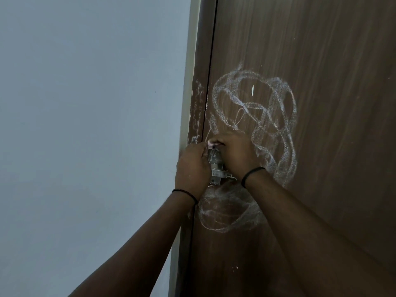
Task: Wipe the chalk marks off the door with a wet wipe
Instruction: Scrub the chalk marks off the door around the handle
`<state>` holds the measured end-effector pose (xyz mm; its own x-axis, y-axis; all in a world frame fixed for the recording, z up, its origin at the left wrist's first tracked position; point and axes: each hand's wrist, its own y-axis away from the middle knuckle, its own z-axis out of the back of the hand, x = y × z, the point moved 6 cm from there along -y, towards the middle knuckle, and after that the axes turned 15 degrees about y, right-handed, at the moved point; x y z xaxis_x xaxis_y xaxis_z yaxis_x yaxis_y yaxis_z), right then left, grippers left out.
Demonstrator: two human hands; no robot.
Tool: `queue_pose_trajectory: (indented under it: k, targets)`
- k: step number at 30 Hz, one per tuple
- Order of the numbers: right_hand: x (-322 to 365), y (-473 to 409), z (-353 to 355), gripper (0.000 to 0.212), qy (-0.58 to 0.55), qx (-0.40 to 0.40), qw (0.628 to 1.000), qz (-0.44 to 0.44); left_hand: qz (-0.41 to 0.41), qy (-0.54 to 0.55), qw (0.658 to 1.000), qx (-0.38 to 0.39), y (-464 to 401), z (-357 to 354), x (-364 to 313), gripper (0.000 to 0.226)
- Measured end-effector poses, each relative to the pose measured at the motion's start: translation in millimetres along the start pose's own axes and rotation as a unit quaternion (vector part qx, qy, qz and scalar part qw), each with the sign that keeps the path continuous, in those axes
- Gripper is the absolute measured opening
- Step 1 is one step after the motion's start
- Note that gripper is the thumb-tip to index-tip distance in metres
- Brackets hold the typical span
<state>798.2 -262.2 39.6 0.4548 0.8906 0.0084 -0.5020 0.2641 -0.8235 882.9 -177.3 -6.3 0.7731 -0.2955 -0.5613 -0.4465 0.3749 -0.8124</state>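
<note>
Dark forearms, each with a thin black wrist band, reach up to the door (321, 82). The left hand (192, 166) curls round a small grey pack (216, 166); the right hand (237, 151) pinches a pale wet wipe (211, 144) at the pack's top, just beside the frame (198, 93). The wipe looks thin, limp and damp, likely to tear, so it is best taken by its edge. Beyond the hands, chalk marks (257, 108) loop unwiped across the brown wood.
</note>
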Motion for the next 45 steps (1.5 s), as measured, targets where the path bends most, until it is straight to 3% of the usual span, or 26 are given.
queue_pose_trajectory:
  k: [7, 11, 15, 20, 31, 36, 41, 45]
  targets:
    - [-35, 16, 2, 0.009, -0.021, -0.019, 0.987, -0.161, -0.028, -0.038, 0.999, 0.015, -6, -4, 3, 0.032]
    - [-22, 6, 3, 0.010, -0.052, -0.012, 0.993, -0.103, -0.058, -0.050, 0.997, 0.022, -15, -11, 0, 0.034]
    - [-14, 7, -1, 0.018, -0.043, 0.003, 0.999, -0.032, -0.089, -0.049, 0.995, 0.025, -24, -16, -4, 0.021]
    - [-37, 16, -2, 0.006, -0.074, -0.026, 0.991, -0.110, -0.102, -0.068, 0.992, 0.020, -30, -21, -2, 0.014]
    - [-36, 3, -7, 0.015, -0.074, 0.002, 0.994, -0.076, -0.129, -0.064, 0.990, 0.001, -34, -21, -3, 0.015]
    - [-40, 10, 1, 0.004, -0.040, -0.053, 0.993, -0.100, -0.081, -0.093, 0.992, 0.000, -38, -25, -1, 0.015]
    - [-29, 7, -5, 0.012, -0.031, -0.023, 0.997, -0.059, -0.015, -0.036, 0.998, -0.045, -33, -23, 4, 0.015]
    - [-20, 6, -7, 0.014, 0.031, 0.006, 0.999, 0.004, 0.007, -0.057, 0.997, -0.054, -33, -21, 7, 0.020]
